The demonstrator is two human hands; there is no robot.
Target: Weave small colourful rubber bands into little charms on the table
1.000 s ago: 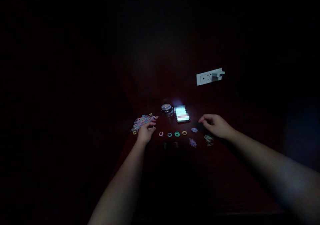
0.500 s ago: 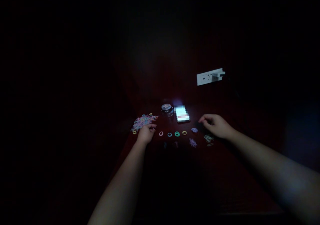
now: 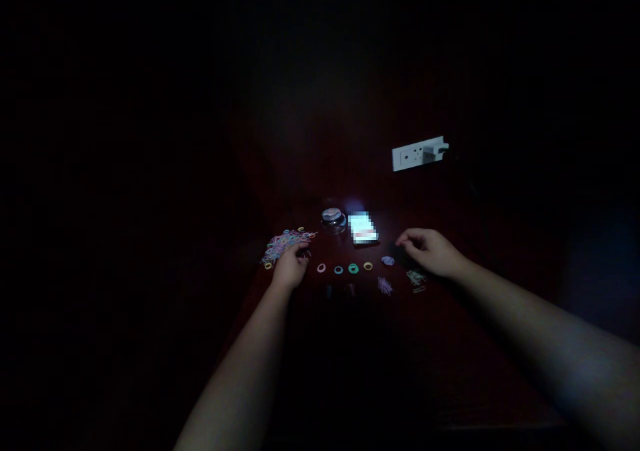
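Observation:
In the head view my left hand (image 3: 290, 266) rests at the right edge of a heap of small coloured elastic bands (image 3: 285, 241). Its thumb and forefinger are apart, with the fingertips partly hidden. My right hand (image 3: 430, 251) hovers over the table's right side, thumb and fingers pinched together; anything between them is too small to make out. Between the hands runs a row of bands: a pink one (image 3: 321, 268), a blue one (image 3: 339, 270), a green one (image 3: 353, 269), a yellow one (image 3: 368, 266) and a purple bunch (image 3: 388, 261).
Nearer me lie a loose purple pile (image 3: 385, 285) and a pale yellowish pile (image 3: 415, 278), beside faint dark bands (image 3: 351, 289). Behind the row stand a clear round jar (image 3: 333, 220) and a lit phone (image 3: 363, 229). A socket panel (image 3: 410, 157) with a plug is on the wall.
My left hand has shifted slightly, its fingers reaching a little further over the edge of the heap and its thumb lower. My right hand stays nearly still, pinched.

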